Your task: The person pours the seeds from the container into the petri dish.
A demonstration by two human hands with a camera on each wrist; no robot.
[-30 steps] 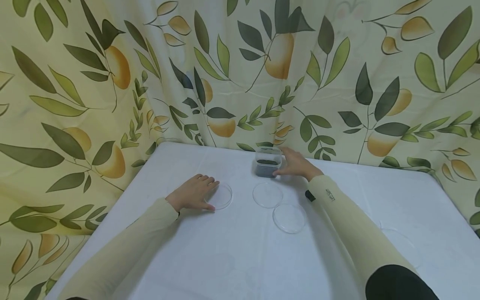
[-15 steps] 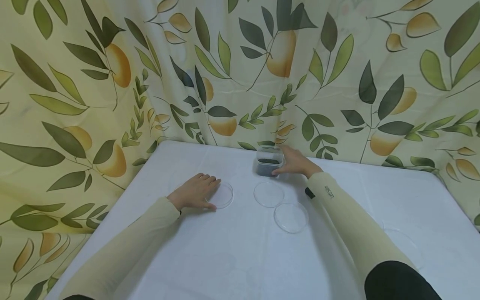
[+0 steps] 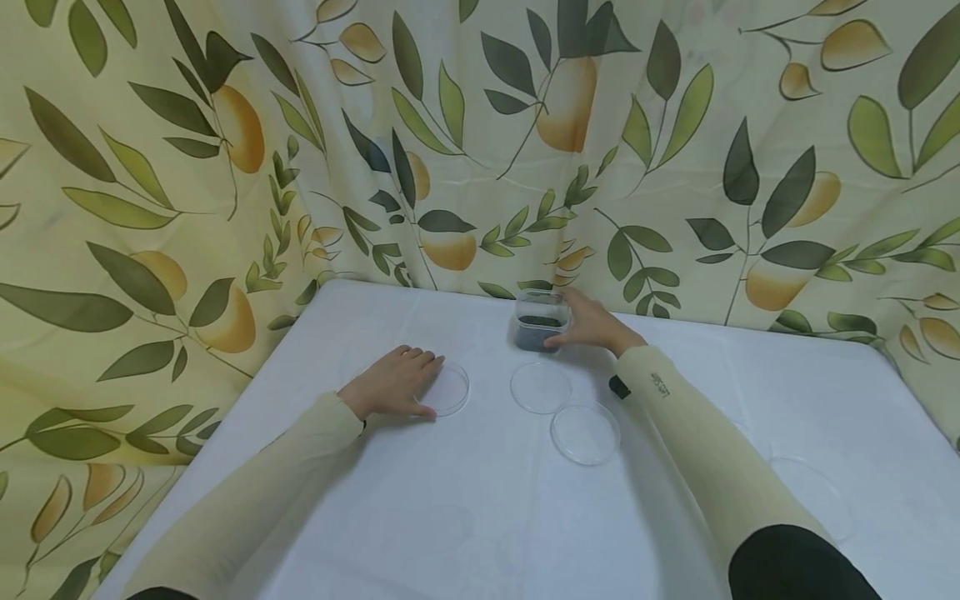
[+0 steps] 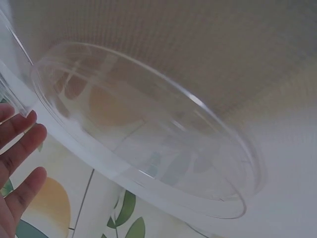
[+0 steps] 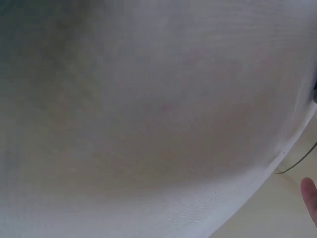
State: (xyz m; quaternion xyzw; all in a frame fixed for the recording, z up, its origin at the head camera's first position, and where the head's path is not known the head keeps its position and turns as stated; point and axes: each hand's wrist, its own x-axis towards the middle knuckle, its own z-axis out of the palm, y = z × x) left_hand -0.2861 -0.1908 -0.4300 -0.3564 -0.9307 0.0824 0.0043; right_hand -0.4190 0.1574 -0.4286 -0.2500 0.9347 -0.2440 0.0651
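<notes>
Toward the back of the table, my right hand [image 3: 588, 323] grips the right side of a clear plastic box [image 3: 536, 336], thumb at its front. Something dark fills the lower part of the box. My left hand [image 3: 397, 382] holds the left side of a clear round petri dish [image 3: 452, 389], fingers at the far rim and thumb at the near one. In the left wrist view, the left fingers [image 4: 22, 153] lie beside a large clear round dish [image 4: 148, 129]. The right wrist view catches only a fingertip [image 5: 308, 191] and blurred cloth; the box's hold is hidden there.
Between the hands lie two clear round dishes [image 3: 541, 387] [image 3: 585, 435], edge to edge on the white table [image 3: 480, 517]. A larger, faint clear disc [image 3: 813, 497] lies at the right, partly behind the right sleeve. A leaf-patterned curtain [image 3: 480, 192] hangs along the back and left.
Both hands keep their places on the dish and the box. Only the head view has shifted very slightly.
</notes>
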